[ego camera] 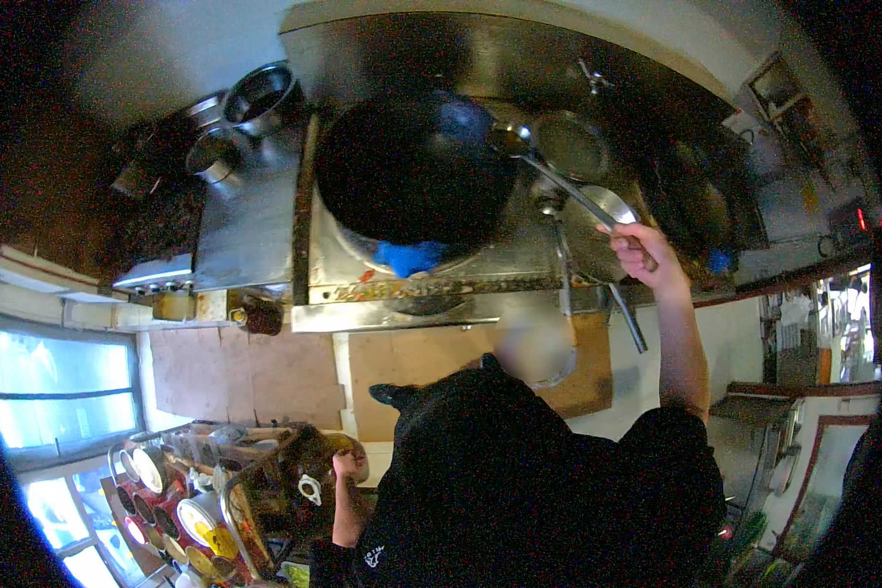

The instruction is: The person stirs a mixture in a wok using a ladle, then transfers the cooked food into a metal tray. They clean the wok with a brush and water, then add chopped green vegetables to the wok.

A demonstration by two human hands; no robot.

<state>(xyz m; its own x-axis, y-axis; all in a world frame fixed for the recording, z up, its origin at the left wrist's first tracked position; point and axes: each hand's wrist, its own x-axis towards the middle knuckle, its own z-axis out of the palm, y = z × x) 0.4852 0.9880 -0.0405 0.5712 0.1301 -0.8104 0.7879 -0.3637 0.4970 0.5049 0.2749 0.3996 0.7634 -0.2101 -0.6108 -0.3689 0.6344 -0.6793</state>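
Observation:
My right hand (643, 253) grips the long metal handle of a ladle (562, 184). The ladle's bowl rests at or just above the right rim of a large black wok (411, 169); which of the two cannot be told. The wok's inside is too dark to read. A blue cloth (410, 257) covers its near rim, and a second blue cloth (464, 117) lies at its far right side. Low on the left, my left hand (348, 464) has curled fingers beside the seasoning cart (242, 507). Whether it holds anything is unclear.
Metal pots (261, 99) stand on the steel counter (246, 220) left of the stove. Right of the wok are a round strainer (569, 145) and another metal handle (627, 317). Several containers crowd the cart. Cardboard (246, 375) covers the floor.

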